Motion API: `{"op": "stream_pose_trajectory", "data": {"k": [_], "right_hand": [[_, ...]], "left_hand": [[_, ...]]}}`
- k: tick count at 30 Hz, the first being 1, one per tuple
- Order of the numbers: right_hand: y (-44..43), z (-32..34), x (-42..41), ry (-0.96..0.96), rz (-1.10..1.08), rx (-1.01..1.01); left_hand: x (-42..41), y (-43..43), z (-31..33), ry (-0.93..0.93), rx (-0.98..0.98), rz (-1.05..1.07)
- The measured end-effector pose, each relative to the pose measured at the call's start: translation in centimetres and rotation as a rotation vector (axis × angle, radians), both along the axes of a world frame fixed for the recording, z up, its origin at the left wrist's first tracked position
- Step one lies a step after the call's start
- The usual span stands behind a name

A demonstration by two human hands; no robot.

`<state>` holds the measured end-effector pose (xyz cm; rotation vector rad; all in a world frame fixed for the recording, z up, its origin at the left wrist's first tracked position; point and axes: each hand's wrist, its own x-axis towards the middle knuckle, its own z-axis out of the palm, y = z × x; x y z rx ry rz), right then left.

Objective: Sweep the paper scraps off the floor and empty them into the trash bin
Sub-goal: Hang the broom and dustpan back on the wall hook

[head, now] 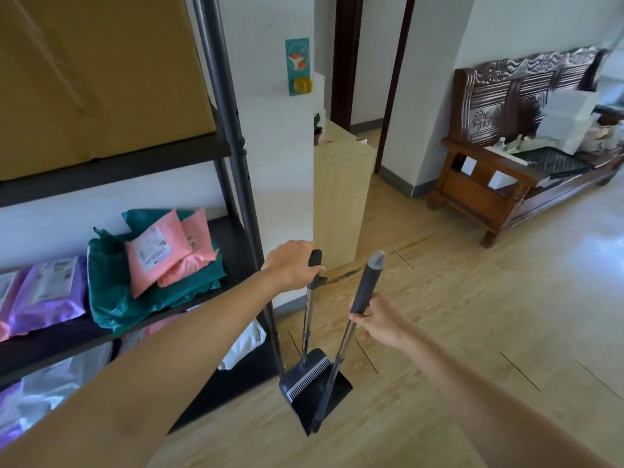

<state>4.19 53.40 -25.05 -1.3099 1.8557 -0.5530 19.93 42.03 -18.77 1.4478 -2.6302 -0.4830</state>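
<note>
My left hand [293, 265] grips the black top of a long-handled dustpan [314, 390], whose dark pan hangs just above the wooden floor. My right hand [378, 320] is closed around the grey grip of the broom handle [366, 285]. The broom's lower end sits inside the dustpan, beside its white comb teeth. Both tools stand close together in front of me. No paper scraps and no trash bin are in view.
A black metal shelf rack [236, 136] with a cardboard box [101, 72] and plastic mail bags [155, 251] stands at the left. A pale wooden cabinet [341, 197] is straight ahead. A carved wooden bench [516, 157] piled with items is at the right.
</note>
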Motion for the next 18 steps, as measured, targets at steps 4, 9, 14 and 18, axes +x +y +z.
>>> {"op": "stream_pose_trajectory", "data": {"k": [4,9,14,18], "right_hand": [[-5.1,-0.6,-2.8,-0.108,-0.001,-0.040],[-11.6,0.1,-6.5,-0.164,0.022,-0.059],[-18.0,0.7,-10.6,-0.111,0.086,-0.070],[-23.6,2.1,-13.0,-0.151,0.125,-0.093]], "left_hand": [[-2.2,-4.3,0.3,-0.022,-0.009,0.037],[-5.3,-9.5,0.7,-0.042,-0.028,0.097],[-8.9,-14.0,2.0,-0.089,0.001,0.139],[-11.0,-18.0,3.9,-0.123,0.007,0.171]]}}
